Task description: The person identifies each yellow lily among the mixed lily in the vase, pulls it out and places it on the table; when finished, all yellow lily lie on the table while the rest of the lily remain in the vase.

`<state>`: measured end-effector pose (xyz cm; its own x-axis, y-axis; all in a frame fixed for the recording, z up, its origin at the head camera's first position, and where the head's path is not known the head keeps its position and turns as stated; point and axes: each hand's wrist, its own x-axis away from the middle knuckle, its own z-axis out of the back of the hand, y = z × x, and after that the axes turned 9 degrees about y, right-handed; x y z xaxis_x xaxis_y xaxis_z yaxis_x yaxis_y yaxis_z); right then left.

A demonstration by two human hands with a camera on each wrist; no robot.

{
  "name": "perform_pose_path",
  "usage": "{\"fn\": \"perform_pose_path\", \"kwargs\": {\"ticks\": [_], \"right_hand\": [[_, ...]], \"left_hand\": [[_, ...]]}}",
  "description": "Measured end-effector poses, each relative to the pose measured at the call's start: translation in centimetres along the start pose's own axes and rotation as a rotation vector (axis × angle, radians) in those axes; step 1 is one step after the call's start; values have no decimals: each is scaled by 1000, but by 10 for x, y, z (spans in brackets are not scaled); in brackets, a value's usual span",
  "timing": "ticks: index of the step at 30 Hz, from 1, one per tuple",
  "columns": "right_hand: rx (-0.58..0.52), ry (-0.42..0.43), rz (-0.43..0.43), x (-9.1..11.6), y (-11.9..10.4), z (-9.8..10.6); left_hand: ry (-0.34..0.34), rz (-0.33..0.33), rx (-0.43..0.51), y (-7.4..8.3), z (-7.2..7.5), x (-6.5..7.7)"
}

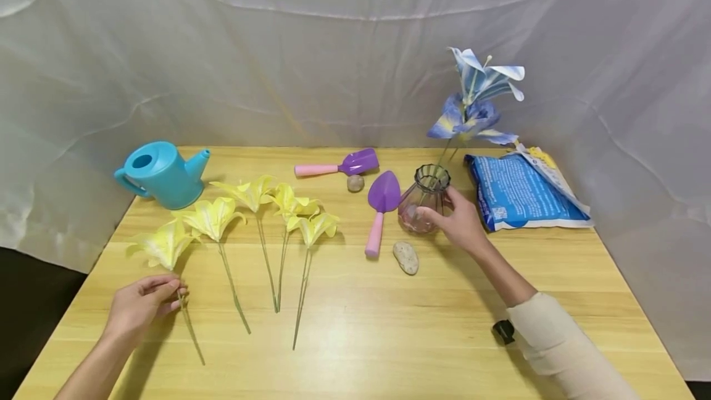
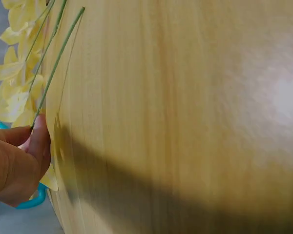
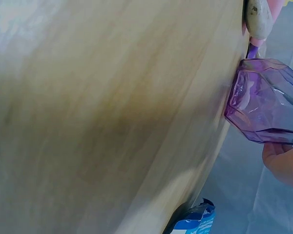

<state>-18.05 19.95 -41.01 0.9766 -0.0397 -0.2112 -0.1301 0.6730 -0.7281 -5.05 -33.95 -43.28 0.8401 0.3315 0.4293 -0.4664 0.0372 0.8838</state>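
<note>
At the left, my left hand (image 1: pixel 145 302) pinches the green stem of a yellow artificial lily (image 1: pixel 164 244) just under its bloom. In the left wrist view that stem (image 2: pixel 58 63) slants up from the fingertips, above the wood. My right hand (image 1: pixel 462 220) grips the side of a purple glass vase (image 1: pixel 413 218), thumb in front and fingers behind. Blue artificial flowers (image 1: pixel 472 122) stand in the vase and lean right. The right wrist view shows the vase's faceted base (image 3: pixel 254 102) beside the hand (image 3: pixel 285 163); most fingers are hidden there. Several other yellow lilies (image 1: pixel 213 218) lie between the hands.
A blue watering can (image 1: pixel 163 175) stands at the back left. Two purple toy shovels with pink handles (image 1: pixel 383 193) lie left of the vase, near a round stone (image 1: pixel 355 184) and an oval stone (image 1: pixel 406 258). A blue bag (image 1: pixel 524 193) lies right of the vase.
</note>
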Motion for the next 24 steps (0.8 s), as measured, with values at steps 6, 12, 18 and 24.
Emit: {"fn": "perform_pose_path", "kwargs": {"ticks": [6,12,18,24], "right_hand": [[-12,-18,-10,2,1,-1],[-11,-24,-7,-1,-1,-1],[17,-23,10,-3,-1,0],[109,-84,-1,-2,0,9]], "left_hand": [[-8,-138,-238,2,-16,-1],[-13,-279,-447,7,-23,4],[9,-348,-607,11,-19,3],[-6,-439,-791,30,-14,11]]}}
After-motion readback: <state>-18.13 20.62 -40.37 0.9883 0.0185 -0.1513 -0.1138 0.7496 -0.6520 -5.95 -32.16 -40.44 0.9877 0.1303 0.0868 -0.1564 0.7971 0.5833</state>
